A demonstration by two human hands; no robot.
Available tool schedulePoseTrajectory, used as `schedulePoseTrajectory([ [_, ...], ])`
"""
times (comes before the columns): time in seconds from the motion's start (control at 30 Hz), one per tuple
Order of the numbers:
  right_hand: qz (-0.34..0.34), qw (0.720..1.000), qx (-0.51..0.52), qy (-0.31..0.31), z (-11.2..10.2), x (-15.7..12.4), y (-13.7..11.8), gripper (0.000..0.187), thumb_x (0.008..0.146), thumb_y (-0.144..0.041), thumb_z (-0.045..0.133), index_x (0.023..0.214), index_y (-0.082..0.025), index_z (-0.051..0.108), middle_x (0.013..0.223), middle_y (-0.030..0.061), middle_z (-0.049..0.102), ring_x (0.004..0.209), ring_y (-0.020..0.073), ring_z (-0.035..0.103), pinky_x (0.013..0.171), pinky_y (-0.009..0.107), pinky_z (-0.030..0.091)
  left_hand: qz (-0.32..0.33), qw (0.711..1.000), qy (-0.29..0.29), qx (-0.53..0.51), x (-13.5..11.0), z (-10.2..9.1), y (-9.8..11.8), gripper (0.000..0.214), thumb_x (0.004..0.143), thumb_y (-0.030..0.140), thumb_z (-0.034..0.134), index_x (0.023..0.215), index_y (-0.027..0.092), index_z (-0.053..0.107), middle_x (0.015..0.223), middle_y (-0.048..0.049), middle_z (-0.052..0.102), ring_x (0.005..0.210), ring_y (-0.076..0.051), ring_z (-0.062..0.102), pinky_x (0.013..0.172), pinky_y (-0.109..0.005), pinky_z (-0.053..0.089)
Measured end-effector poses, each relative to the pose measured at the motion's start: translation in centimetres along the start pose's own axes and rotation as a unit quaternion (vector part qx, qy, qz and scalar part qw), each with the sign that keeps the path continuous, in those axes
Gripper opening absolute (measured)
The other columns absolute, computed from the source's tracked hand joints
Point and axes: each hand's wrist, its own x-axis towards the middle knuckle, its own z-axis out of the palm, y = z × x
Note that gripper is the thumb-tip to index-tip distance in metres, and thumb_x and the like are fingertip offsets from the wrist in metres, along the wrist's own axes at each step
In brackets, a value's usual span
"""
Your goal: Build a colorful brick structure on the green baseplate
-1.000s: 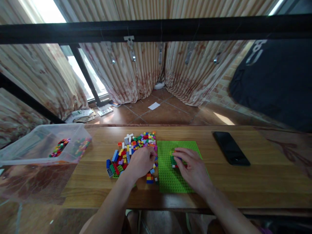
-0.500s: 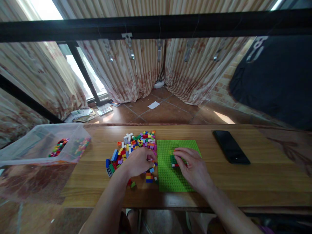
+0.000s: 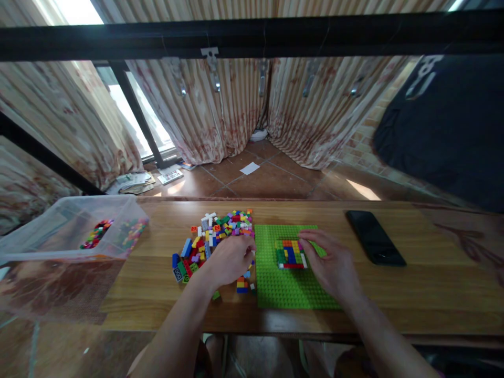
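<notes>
A green baseplate (image 3: 283,286) lies on the wooden table (image 3: 413,289). On it sits a small flat patch of coloured bricks (image 3: 290,254). My right hand (image 3: 333,265) rests on the plate just right of that patch, fingers curled, fingertips touching its edge. Left of the plate is a loose pile of coloured bricks (image 3: 212,239). My left hand (image 3: 230,260) lies over the pile's right end, fingers bent down among the bricks; what they pinch is hidden.
A black phone (image 3: 375,244) lies face up to the right of the plate. A clear plastic bin (image 3: 74,231) with some bricks inside stands at the table's left end. Curtains and a black bar are beyond the table.
My right hand has slid right off the brick patch, uncovering it. My left hand stays on the pile, shifted slightly. The view has moved a little.
</notes>
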Motion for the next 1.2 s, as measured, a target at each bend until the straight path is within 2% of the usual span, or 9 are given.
schedulePoseTrajectory([
  [0.1,0.014,1.0,0.021,-0.018,0.1,-0.2,-0.3,0.018,0.088,-0.032,0.053,0.09,-0.024,0.069,0.097,0.0048,0.071,0.093,0.021,0.065,0.087,0.04,0.051,0.023,0.998,0.01,-0.062,0.4,0.5,0.5,0.02,0.086,0.019,0.045,0.088,0.017,0.065,0.074,-0.0016,0.065,0.067,-0.013,0.058,0.064,-0.022,0.042],
  [0.3,0.032,0.993,0.057,-0.093,0.3,-0.6,-1.0,0.018,0.088,-0.031,0.054,0.092,-0.026,0.07,0.094,0.0032,0.072,0.091,0.0207,0.066,0.083,0.039,0.053,0.052,0.981,0.037,-0.183,1.2,2.6,2.6,0.023,0.086,0.018,0.046,0.092,0.016,0.068,0.083,-0.0023,0.069,0.073,-0.013,0.06,0.068,-0.021,0.044],
  [0.57,0.027,0.984,0.074,-0.161,0.2,-0.6,-0.9,0.02,0.088,-0.028,0.051,0.095,-0.028,0.07,0.095,0.0018,0.072,0.091,0.0202,0.067,0.081,0.038,0.053,0.053,0.974,0.049,-0.214,1.8,4.5,3.5,0.014,0.083,0.016,0.049,0.085,0.017,0.062,0.078,-0.0008,0.067,0.074,-0.013,0.061,0.068,-0.022,0.045],
  [0.87,0.068,0.98,0.088,-0.162,0.5,-0.8,-1.4,0.017,0.087,-0.025,0.052,0.089,-0.026,0.069,0.091,0.0007,0.072,0.087,0.0193,0.067,0.08,0.036,0.052,0.041,0.965,0.062,-0.253,1.9,5.0,3.8,0.01,0.08,0.011,0.05,0.085,0.018,0.054,0.08,-0.001,0.066,0.075,-0.013,0.062,0.067,-0.022,0.045],
  [1.0,0.051,0.982,0.085,-0.163,0.5,-0.8,-1.2,0.015,0.087,-0.026,0.053,0.088,-0.027,0.069,0.088,-0.0005,0.072,0.085,0.0189,0.066,0.081,0.036,0.052,0.031,0.964,0.07,-0.254,2.0,5.0,3.7,0.017,0.08,0.011,0.05,0.095,0.018,0.053,0.088,-0.0028,0.068,0.079,-0.014,0.064,0.07,-0.023,0.046],
  [1.2,0.018,0.981,0.078,-0.174,0.8,-1.1,-0.5,0.021,0.089,-0.026,0.052,0.103,-0.028,0.068,0.098,0.0011,0.072,0.09,0.0189,0.066,0.084,0.036,0.051,0.02,0.957,0.064,-0.282,2.2,5.1,3.6,0.021,0.08,0.012,0.05,0.101,0.017,0.052,0.084,-0.0027,0.069,0.076,-0.014,0.064,0.069,-0.024,0.047],
])
